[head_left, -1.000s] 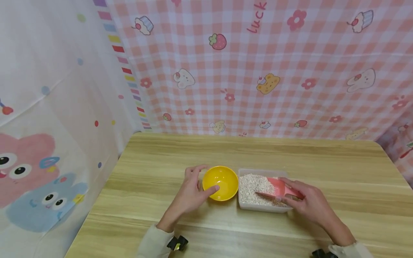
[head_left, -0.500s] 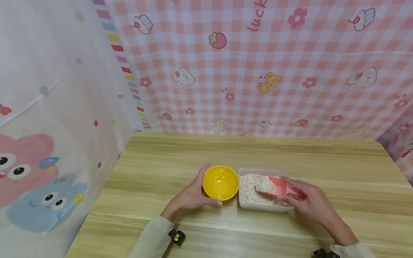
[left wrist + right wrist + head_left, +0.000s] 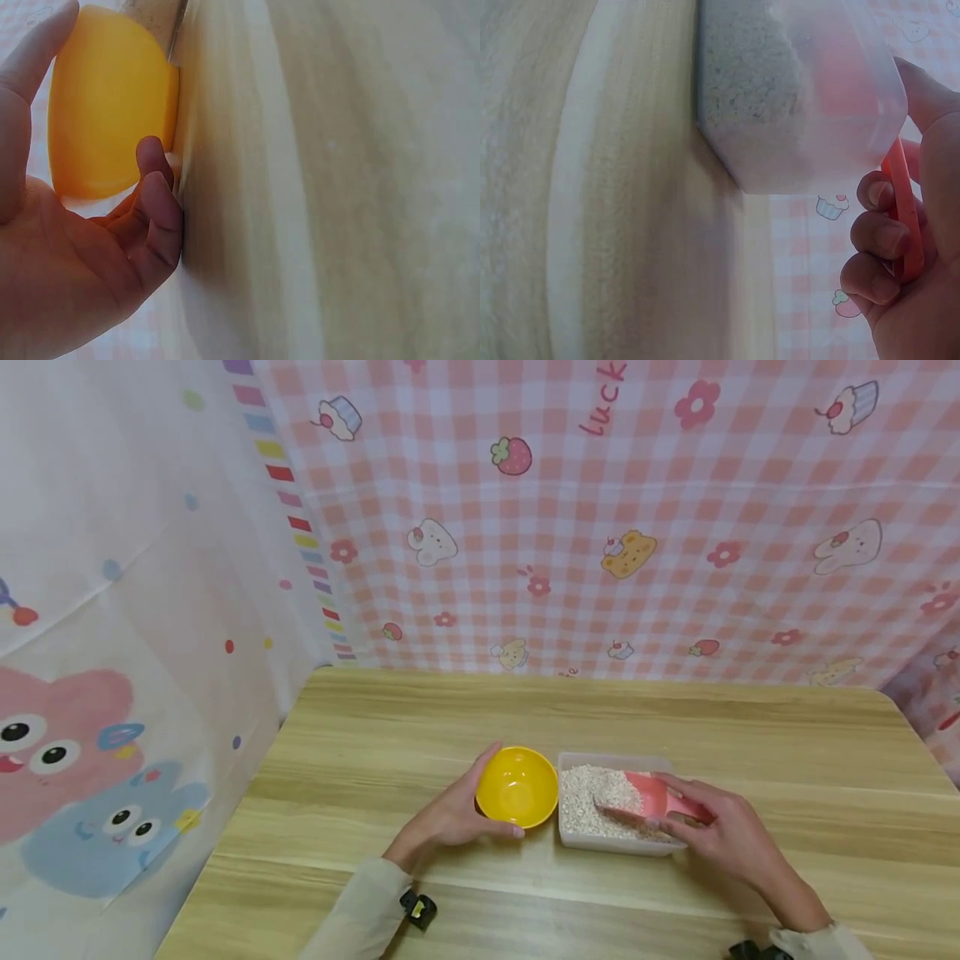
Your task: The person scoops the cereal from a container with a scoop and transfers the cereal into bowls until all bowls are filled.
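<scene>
A yellow bowl (image 3: 517, 787) stands on the wooden table with nothing in it. My left hand (image 3: 452, 810) curves round its left side, thumb by the near rim and index finger at the far one. Seen from the left wrist, the other fingers (image 3: 157, 217) curl low beside the bowl. Right of it sits a translucent plastic box (image 3: 615, 842) of oat flakes (image 3: 585, 802). My right hand (image 3: 723, 827) grips the handle of a pink scoop (image 3: 651, 793), its mouth down among the oats. In the right wrist view, several fingers wrap round that handle (image 3: 906, 217).
The wooden table (image 3: 375, 718) runs back to a pink checked cloth (image 3: 465, 485) hung behind it. A white cloth (image 3: 187, 610) with cartoon prints hangs at the left. Black wrist straps (image 3: 418, 907) sit at the sleeve cuffs.
My left thumb has moved from over the bowl's inside to the outside of its near rim, and the hand now wraps the bowl's side. My right hand and the scoop have hardly moved.
</scene>
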The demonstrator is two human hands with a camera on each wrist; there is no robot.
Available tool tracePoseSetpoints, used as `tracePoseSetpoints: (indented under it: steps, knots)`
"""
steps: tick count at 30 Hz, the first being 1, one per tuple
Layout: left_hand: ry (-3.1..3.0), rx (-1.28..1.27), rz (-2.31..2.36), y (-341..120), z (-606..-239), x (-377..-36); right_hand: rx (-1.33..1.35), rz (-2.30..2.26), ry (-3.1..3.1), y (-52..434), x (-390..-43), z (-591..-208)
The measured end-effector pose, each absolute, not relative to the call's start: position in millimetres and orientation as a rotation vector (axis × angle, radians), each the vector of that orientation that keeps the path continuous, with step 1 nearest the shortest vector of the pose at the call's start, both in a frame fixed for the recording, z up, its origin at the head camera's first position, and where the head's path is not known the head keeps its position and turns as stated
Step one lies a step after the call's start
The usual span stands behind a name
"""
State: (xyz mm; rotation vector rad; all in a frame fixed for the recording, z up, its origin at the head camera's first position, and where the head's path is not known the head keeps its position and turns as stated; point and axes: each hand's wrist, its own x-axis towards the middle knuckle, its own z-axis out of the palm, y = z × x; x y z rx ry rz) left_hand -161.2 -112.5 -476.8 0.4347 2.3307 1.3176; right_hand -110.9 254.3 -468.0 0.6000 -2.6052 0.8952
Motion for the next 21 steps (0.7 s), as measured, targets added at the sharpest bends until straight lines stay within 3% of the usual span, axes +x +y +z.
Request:
tracePoseSetpoints:
  steps: [21]
  knots:
    - [2.301, 0.463, 1.374, -114, -481, -161, 0.689, 1.008, -2.556, 256, -116, -445]
